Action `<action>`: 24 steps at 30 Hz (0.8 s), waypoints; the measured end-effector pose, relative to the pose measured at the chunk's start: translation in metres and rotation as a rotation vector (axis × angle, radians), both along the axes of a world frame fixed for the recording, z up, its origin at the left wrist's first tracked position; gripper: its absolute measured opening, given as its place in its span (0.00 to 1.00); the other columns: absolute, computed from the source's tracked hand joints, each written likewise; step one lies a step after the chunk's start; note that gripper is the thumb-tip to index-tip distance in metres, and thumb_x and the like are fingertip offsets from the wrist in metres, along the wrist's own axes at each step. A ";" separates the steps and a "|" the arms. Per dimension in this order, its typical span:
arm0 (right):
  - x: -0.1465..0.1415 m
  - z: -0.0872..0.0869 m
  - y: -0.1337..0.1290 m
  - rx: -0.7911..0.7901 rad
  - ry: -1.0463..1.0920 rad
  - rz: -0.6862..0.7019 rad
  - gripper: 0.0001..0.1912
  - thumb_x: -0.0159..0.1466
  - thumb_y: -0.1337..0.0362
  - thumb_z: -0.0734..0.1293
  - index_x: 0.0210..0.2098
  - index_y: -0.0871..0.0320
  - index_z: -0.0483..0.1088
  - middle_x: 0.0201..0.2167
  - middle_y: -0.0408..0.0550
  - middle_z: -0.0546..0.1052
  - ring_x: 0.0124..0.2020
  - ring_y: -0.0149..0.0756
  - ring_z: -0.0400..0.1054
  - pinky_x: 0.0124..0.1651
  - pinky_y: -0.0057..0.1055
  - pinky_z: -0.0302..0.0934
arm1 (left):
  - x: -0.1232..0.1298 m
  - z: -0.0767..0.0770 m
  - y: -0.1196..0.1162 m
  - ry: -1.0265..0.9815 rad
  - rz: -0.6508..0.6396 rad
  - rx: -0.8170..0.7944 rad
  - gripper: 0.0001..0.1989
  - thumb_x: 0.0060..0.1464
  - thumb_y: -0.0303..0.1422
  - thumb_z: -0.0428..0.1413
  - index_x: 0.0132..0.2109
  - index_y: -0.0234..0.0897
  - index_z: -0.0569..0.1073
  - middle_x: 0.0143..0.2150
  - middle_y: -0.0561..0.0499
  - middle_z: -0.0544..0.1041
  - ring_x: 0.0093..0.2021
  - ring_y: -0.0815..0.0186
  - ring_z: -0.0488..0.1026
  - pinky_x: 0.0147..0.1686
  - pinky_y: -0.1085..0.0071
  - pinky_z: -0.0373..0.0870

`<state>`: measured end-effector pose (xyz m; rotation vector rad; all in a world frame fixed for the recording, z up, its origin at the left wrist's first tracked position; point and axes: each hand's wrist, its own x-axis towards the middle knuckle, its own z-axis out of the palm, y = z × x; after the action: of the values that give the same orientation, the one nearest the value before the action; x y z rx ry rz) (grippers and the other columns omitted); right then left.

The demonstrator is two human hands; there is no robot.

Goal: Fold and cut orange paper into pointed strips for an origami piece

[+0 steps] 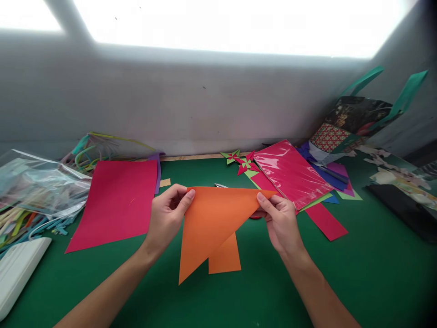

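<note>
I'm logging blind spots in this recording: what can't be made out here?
Head view: most of whatever the metal tip belongs to, hidden behind the orange paper.
Head view: the top of the orange strip, covered by that paper.
Head view: some fingertips of the left hand, behind the paper.
Head view: the rest of the white device, cut off by the left edge.

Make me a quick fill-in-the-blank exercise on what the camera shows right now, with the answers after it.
1. The paper triangle held between the left hand and the right hand is coloured ____.
2. The shiny plastic-wrapped pack lies nearer the ____ hand.
3. The large unwrapped red sheet lies on the picture's ____ side.
4. The table is coloured ____.

Missing words: orange; right; left; green.
</note>
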<state>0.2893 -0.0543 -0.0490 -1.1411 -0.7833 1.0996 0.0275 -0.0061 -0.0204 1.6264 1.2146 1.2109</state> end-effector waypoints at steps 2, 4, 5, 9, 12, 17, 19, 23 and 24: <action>-0.002 0.000 -0.001 0.008 0.006 0.011 0.16 0.62 0.50 0.78 0.37 0.58 0.82 0.34 0.51 0.85 0.31 0.43 0.80 0.34 0.36 0.76 | 0.001 -0.001 0.000 -0.016 0.002 -0.024 0.15 0.67 0.42 0.59 0.34 0.39 0.72 0.30 0.54 0.69 0.30 0.68 0.66 0.26 0.73 0.63; -0.008 0.001 -0.001 0.030 -0.002 0.061 0.17 0.63 0.50 0.77 0.41 0.56 0.82 0.38 0.52 0.85 0.34 0.42 0.81 0.38 0.36 0.77 | 0.002 -0.002 0.001 -0.048 0.015 -0.043 0.15 0.67 0.43 0.59 0.34 0.39 0.71 0.30 0.54 0.68 0.30 0.68 0.65 0.26 0.73 0.63; -0.010 0.001 -0.001 0.036 -0.024 0.097 0.17 0.63 0.49 0.77 0.42 0.56 0.82 0.39 0.52 0.85 0.35 0.42 0.81 0.40 0.37 0.77 | 0.002 -0.003 0.002 -0.067 0.017 -0.049 0.15 0.67 0.43 0.59 0.34 0.39 0.70 0.30 0.54 0.68 0.30 0.69 0.65 0.26 0.74 0.63; -0.006 -0.004 0.005 -0.007 -0.159 0.123 0.20 0.59 0.47 0.79 0.35 0.60 0.82 0.29 0.52 0.83 0.25 0.39 0.77 0.30 0.32 0.73 | 0.008 -0.008 0.005 -0.176 -0.044 -0.072 0.17 0.71 0.48 0.52 0.43 0.39 0.73 0.37 0.50 0.74 0.36 0.65 0.73 0.34 0.71 0.72; 0.023 -0.011 0.016 0.025 -0.113 -0.117 0.21 0.57 0.49 0.81 0.33 0.61 0.79 0.21 0.48 0.79 0.19 0.35 0.73 0.22 0.28 0.68 | 0.016 -0.025 -0.012 -0.176 -0.032 -0.039 0.23 0.75 0.48 0.39 0.57 0.39 0.70 0.51 0.42 0.78 0.51 0.57 0.78 0.50 0.60 0.77; 0.077 -0.023 0.031 0.044 0.139 -0.390 0.24 0.47 0.54 0.86 0.28 0.58 0.71 0.21 0.40 0.77 0.21 0.28 0.72 0.22 0.20 0.67 | 0.022 -0.077 -0.071 0.720 -0.626 0.229 0.29 0.72 0.47 0.48 0.76 0.53 0.58 0.76 0.49 0.61 0.74 0.52 0.61 0.73 0.49 0.58; 0.084 -0.027 0.031 0.030 0.149 -0.393 0.26 0.47 0.53 0.86 0.28 0.58 0.70 0.22 0.39 0.76 0.21 0.27 0.72 0.22 0.20 0.67 | 0.016 -0.095 -0.078 0.903 -0.675 0.329 0.34 0.73 0.47 0.47 0.79 0.49 0.47 0.79 0.49 0.55 0.77 0.52 0.56 0.76 0.48 0.50; 0.081 -0.029 0.029 0.009 0.101 -0.342 0.27 0.49 0.49 0.85 0.29 0.57 0.69 0.20 0.39 0.75 0.20 0.28 0.72 0.21 0.20 0.67 | -0.018 -0.111 -0.041 1.050 -0.458 0.413 0.32 0.74 0.47 0.45 0.79 0.47 0.51 0.78 0.48 0.56 0.76 0.53 0.58 0.75 0.51 0.51; 0.080 -0.029 0.029 0.007 0.097 -0.331 0.27 0.49 0.49 0.85 0.29 0.57 0.69 0.20 0.39 0.75 0.21 0.29 0.72 0.21 0.20 0.66 | -0.030 -0.112 -0.025 1.064 -0.408 0.414 0.31 0.74 0.47 0.45 0.78 0.47 0.54 0.77 0.48 0.58 0.75 0.53 0.59 0.75 0.52 0.52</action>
<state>0.3690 -0.0251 -0.0781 -1.1542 -0.4999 0.8663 -0.0025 -0.0310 -0.1320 2.8328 1.1212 0.2783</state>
